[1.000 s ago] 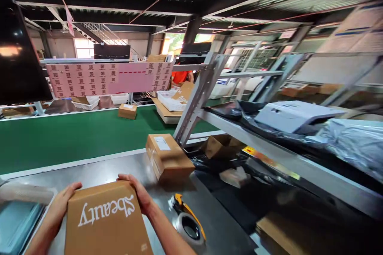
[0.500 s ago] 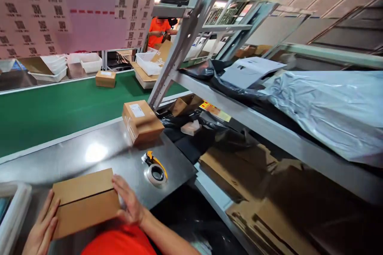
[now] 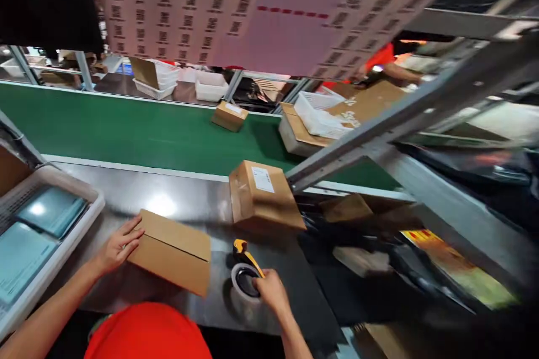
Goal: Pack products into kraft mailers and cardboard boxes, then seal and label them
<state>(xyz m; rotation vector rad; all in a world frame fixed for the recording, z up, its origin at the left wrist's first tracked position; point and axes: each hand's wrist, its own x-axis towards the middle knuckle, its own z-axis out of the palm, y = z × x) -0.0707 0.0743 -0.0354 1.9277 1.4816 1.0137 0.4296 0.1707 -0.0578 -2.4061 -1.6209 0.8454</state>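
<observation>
A closed cardboard box [image 3: 172, 249] lies on the metal table in front of me, a narrow seam running across its top. My left hand [image 3: 118, 244] grips its left end, fingers over the edge. To the right, my right hand [image 3: 272, 290] has its fingers wrapped round the yellow handle of a tape dispenser [image 3: 244, 277], which carries a roll of tape. The dispenser appears tilted up at the table surface; whether it touches cannot be made out.
A labelled carton [image 3: 267, 196] stands behind the dispenser. On the left is a white basket [image 3: 95, 202] with blue-green packets. A green conveyor belt [image 3: 147, 129] crosses behind, bearing a small box [image 3: 229, 116]. A metal frame [image 3: 370, 129] slants up at right.
My right hand has left the box and taken hold of the tape dispenser. The box has turned, with my left hand still on it. The view has swung left.
</observation>
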